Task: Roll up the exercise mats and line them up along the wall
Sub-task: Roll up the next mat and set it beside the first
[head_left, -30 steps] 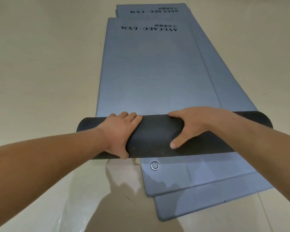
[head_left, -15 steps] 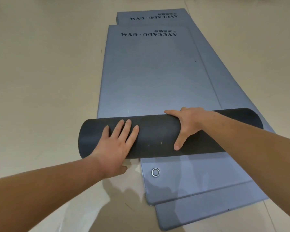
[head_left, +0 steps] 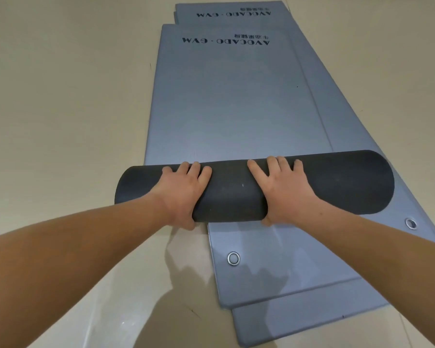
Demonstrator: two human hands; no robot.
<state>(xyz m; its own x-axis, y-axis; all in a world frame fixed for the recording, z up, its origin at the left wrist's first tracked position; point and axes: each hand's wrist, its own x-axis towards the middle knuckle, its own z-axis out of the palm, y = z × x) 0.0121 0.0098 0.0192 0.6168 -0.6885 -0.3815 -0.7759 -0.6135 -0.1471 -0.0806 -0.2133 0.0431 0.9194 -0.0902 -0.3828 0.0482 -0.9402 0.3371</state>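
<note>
Head view looked down on a grey-blue exercise mat (head_left: 224,109) partly rolled from its near end. Its dark roll (head_left: 236,194) lay with the long axis running left to right, crosswise to the mat's length, and the right end sat a little farther from the person than the left. The unrolled part stretched flat away from the person, its long axis pointing forward, with black lettering (head_left: 226,41) printed upside down at the far end. The left hand (head_left: 183,189) and the right hand (head_left: 284,189) both gripped the roll near its middle. Their fingers curved over its top toward the far side and their thumbs were tucked under the near edge, with a stretch of bare roll between them. Beneath lay a second mat (head_left: 274,277), skewed to the right, with a metal grommet (head_left: 233,258) in its near left corner and a right grommet (head_left: 410,223) just past the roll. A third mat (head_left: 312,320) poked out below it, all of them on the beige floor (head_left: 60,96).
</note>
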